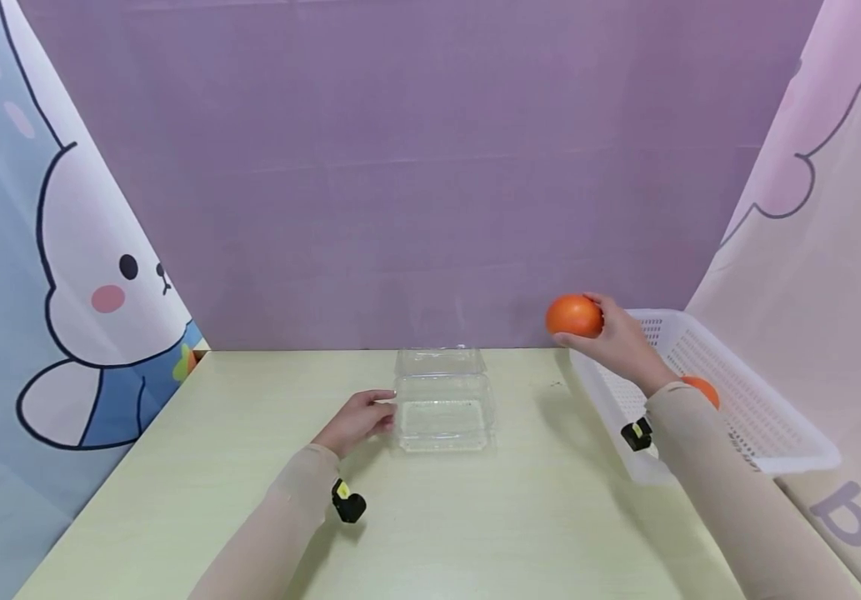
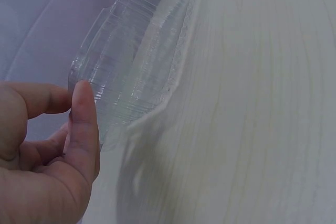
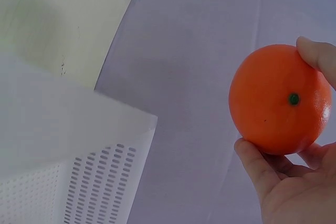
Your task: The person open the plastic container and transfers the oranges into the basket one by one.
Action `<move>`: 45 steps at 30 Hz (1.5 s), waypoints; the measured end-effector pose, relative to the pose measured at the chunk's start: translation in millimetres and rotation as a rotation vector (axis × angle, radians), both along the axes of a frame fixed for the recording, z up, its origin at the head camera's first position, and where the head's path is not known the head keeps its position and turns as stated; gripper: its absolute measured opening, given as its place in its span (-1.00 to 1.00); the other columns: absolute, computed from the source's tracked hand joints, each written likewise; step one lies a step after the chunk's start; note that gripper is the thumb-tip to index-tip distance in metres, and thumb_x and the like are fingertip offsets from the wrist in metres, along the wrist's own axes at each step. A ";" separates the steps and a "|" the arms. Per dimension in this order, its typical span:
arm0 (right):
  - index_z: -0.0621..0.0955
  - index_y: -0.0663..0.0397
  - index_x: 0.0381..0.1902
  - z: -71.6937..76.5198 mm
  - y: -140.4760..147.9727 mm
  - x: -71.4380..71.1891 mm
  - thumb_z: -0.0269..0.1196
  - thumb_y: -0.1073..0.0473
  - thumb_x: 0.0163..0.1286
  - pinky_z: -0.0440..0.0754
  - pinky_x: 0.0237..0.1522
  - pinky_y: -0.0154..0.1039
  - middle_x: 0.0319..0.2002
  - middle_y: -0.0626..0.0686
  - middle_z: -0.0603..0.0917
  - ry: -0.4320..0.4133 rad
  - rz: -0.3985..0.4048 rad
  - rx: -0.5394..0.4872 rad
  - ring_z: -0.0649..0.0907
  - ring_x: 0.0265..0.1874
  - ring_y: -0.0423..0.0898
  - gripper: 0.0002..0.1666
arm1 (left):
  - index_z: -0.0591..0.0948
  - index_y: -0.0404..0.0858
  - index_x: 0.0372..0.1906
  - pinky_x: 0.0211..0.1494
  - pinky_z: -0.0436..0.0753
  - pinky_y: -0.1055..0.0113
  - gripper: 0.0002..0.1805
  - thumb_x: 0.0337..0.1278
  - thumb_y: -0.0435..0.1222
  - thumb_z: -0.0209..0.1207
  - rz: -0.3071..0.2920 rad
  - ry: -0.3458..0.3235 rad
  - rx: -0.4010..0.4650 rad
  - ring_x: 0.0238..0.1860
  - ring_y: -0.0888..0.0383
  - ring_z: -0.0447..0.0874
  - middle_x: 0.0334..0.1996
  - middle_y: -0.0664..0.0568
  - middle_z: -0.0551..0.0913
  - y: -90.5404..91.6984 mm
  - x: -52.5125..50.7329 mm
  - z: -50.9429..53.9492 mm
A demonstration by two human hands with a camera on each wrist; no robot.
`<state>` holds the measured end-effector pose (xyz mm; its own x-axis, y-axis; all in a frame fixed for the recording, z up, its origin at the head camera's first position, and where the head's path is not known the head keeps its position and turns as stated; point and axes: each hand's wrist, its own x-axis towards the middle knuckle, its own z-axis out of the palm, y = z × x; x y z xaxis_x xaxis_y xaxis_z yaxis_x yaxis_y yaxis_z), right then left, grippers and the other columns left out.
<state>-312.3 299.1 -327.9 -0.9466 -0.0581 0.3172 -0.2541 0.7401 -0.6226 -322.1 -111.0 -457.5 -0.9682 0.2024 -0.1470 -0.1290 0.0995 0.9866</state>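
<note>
My right hand (image 1: 620, 340) grips an orange (image 1: 574, 316) in the air above the far left corner of a white basket. In the right wrist view the orange (image 3: 281, 99) shows a green stem spot, with thumb and fingers curled round its sides. On the table a clear plastic clamshell box (image 1: 445, 414) stands with its lid raised at the back; nothing is seen inside it. My left hand (image 1: 358, 422) pinches the box's left edge between thumb and finger, as the left wrist view shows on the clear rim (image 2: 79, 69).
The white perforated basket (image 1: 745, 392) stands at the table's right side, with a second orange (image 1: 703, 390) in it, partly hidden by my right sleeve. A purple cloth (image 1: 430, 167) hangs behind the pale table (image 1: 197, 467), and printed cloths flank both sides.
</note>
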 end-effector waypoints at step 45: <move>0.14 0.36 0.49 -7.6 51.3 2.7 0.41 -0.21 0.26 0.45 0.09 0.28 0.22 0.43 0.43 -0.050 -0.042 0.070 0.48 0.07 0.32 0.15 | 0.34 -0.55 0.36 -0.18 0.64 0.41 -0.50 0.41 -0.46 0.07 -0.002 -0.001 0.013 -0.26 0.11 0.58 -0.11 -0.26 0.55 -0.2 2.0 0.8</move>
